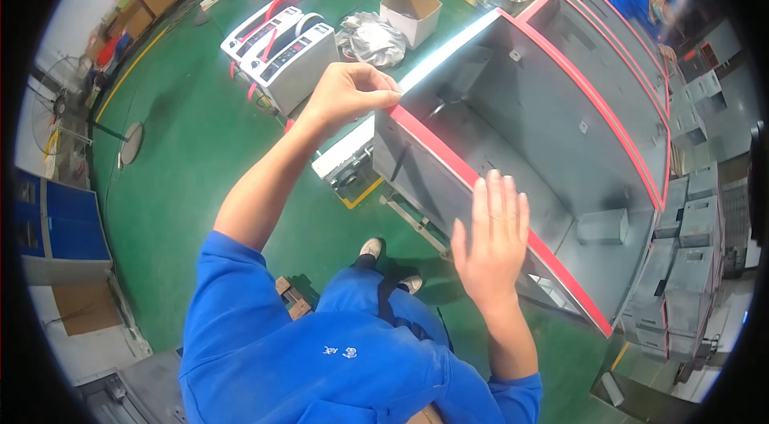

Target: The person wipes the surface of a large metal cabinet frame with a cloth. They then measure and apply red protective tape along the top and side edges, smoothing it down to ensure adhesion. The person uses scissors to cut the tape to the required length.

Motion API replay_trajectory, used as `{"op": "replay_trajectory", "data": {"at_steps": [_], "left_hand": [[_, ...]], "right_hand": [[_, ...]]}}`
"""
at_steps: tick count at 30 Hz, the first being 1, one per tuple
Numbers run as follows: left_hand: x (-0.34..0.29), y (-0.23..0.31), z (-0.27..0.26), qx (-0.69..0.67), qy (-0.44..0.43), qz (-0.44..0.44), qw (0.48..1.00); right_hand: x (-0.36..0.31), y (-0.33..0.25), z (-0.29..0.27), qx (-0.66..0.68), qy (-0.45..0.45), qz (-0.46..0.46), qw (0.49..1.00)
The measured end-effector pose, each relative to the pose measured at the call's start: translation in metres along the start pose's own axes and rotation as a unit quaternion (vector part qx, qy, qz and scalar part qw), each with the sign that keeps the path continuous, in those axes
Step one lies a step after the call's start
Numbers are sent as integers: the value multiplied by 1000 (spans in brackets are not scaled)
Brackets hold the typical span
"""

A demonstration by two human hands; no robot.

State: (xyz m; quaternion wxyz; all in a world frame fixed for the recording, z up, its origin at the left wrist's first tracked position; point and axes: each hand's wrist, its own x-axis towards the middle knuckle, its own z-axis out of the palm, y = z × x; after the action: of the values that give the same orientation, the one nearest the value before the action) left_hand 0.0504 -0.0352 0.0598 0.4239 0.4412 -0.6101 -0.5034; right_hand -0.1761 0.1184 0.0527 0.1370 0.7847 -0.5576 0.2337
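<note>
Your left hand pinches red strip at grey cabinet's near-rim corner; right hand open, flat over same rim. Likely strip-pressing; next calls for even pressure along cabinet rim.

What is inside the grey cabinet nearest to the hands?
The cabinet shows a grey block at right and small fittings on the far wall; the near wall hides its inner face.

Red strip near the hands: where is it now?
In the head view, right of centre, the red strip lines the near edge of the grey metal cabinet, from the left hand past the right hand.
</note>
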Motion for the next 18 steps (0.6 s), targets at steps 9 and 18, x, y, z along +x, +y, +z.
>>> {"op": "replay_trajectory", "data": {"at_steps": [9,18], "left_hand": [[1,-2,-3,-21,-9,13,1000],[3,1,-6,-6,-29,-18,999]], "right_hand": [[2,-3,9,-17,-26,-15,999],[1,-3,10,-18,-30,-15,999]]}}
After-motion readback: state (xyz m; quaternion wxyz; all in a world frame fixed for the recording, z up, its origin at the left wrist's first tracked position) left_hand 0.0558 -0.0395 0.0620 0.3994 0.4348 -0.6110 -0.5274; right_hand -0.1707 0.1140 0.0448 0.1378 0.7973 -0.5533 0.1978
